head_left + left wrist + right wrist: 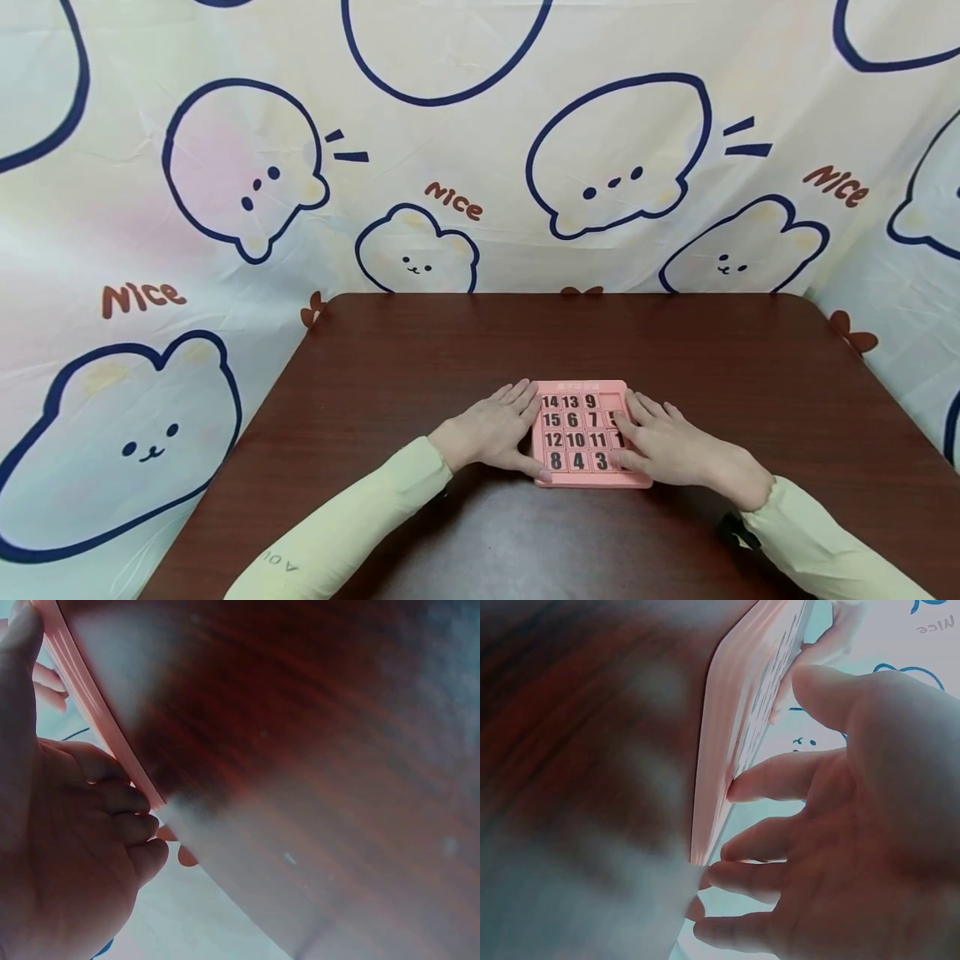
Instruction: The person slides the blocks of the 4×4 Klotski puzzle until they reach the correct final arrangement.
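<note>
- On the left, a pale cloth backdrop (pixel 45 233) printed with blue-outlined bears curves round behind a dark wooden table (pixel 420 358).
- A pale yellow-green left sleeve (pixel 345 525) reaches in to the left hand (pixel 498 429). Its fingers lie extended along the puzzle's left edge, thumb spread to the near left corner; it braces the frame rather than clasping it.
- Right of centre on the table lies a pink number slide puzzle (pixel 592 481), flat, between both hands. Its far right slot (pixel 611 402) is bare; just nearer sits tile 5 (pixel 611 416), partly covered.
- The right hand (pixel 663 446) spreads over the puzzle's right side, index fingertip at tile 5, thumb over the near right tiles, other fingers beyond the edge. It grasps nothing.
- For a clean slide, tile 5 would probably need light pressure straight toward the far side, thumb lifted off neighbouring tiles, left hand keeping the frame square.
- Farthest right, the right sleeve (pixel 825 533).
</note>
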The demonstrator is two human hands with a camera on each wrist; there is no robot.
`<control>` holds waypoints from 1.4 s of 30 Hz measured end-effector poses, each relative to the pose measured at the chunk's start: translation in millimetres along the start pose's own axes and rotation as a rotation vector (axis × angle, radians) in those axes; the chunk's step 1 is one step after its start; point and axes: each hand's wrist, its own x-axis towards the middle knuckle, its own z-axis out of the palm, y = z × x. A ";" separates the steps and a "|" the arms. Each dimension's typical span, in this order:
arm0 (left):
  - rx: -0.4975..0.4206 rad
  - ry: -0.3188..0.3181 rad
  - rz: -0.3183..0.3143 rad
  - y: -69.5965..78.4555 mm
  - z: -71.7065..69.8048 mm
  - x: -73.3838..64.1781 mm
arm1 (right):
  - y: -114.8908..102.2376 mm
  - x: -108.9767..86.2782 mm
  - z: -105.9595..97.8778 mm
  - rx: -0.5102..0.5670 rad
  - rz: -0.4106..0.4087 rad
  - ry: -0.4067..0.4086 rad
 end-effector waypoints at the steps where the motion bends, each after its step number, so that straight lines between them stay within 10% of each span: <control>1: 0.002 0.002 0.000 -0.1 -0.3 -0.2 | -0.6 0.2 -0.3 -0.004 0.000 -0.001; 42: -0.012 -0.020 -0.007 1.5 -3.7 -2.2 | 15.0 21.7 -1.2 -0.026 0.074 -0.023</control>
